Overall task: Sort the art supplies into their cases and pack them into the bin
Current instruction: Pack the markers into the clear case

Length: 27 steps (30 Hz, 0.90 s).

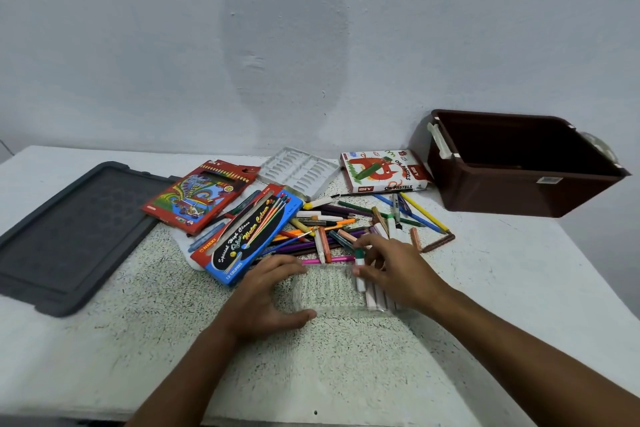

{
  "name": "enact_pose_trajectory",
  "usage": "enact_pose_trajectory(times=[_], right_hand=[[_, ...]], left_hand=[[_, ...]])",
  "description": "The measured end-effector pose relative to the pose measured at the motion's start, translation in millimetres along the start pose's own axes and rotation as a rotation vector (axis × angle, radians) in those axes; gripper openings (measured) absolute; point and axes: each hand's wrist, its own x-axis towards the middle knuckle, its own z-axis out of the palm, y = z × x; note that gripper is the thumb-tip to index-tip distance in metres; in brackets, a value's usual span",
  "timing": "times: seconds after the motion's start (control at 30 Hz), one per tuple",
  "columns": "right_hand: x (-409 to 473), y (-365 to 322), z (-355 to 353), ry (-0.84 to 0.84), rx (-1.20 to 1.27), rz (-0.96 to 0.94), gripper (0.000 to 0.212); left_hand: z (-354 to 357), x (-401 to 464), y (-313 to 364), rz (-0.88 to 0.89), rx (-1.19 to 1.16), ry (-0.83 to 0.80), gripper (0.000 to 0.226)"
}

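The right hand [394,274] pinches a green-capped marker [359,262] over the clear case [332,291] (markers already inside); the left hand [266,295], fingers relaxed, steadies it.

Both forearms are bare down to the left hand [266,291] and right hand [398,274]; no rings or watch, as far as the blur shows.

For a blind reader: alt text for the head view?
Right hand holds a green marker over a clear case steadied by the left hand. Behind lie a loose pile, boxes and a brown bin.
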Motion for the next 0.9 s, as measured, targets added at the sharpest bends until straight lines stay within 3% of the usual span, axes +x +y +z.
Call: enact_pose_trajectory(times=[0.23, 0.73, 0.9], right_hand=[[-1, 10, 7, -0.040, -0.184, -0.046, 0.046], [-2, 12, 8, -0.089, -0.124, -0.049, 0.044], [19, 12, -8, 0.118, -0.020, 0.046, 0.022]], left_hand=[[1, 0, -1, -0.006, 0.020, -0.005, 0.069], [1, 1, 0, 0.013, 0.032, 0.006, 0.067], [1, 1, -1, 0.004, 0.033, 0.000, 0.068]])
